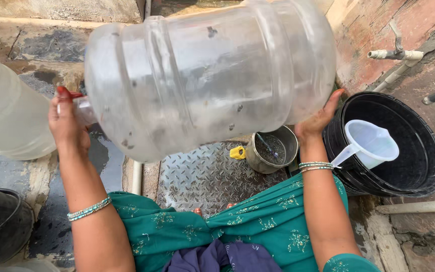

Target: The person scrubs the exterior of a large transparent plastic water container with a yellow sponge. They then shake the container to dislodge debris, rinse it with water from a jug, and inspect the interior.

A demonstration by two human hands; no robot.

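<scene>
We're holding the big clear jug [207,75] sideways up at 12 o'clock, left hand [66,123] with its grip wrapped round the neck, right hand [318,118] spread flat under the base. Looks empty, still speckled with grime inside; bucket [424,151] waiting at 3 o'clock.

This looks like a washing spot outside a home. A tap [396,53] sticks out of the rough red wall [378,25], and the stone floor [41,55] is wet. A black bucket [419,166] with a plastic jug [371,143] and a metal pot [273,148] sit on the ground.
</scene>
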